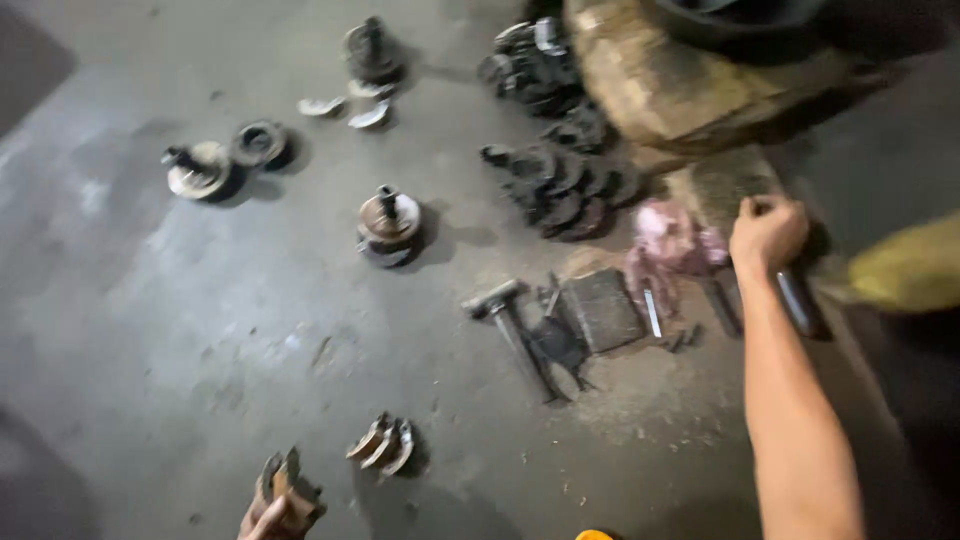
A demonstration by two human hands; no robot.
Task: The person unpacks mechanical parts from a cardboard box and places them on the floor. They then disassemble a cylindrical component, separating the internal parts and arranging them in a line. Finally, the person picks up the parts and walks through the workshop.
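Observation:
My right hand reaches out to the far right and is closed around the top of a dark tool handle that lies next to a pink rag. At the bottom edge, my left hand grips a brown curved metal part. A similar set of curved metal pieces lies on the grey concrete floor just right of that hand. A hammer and a dark flat block rest between the two hands.
Round metal hub-like parts stand scattered on the floor. A pile of dark discs sits beside a big worn wooden stump. A yellow object shows at the right edge.

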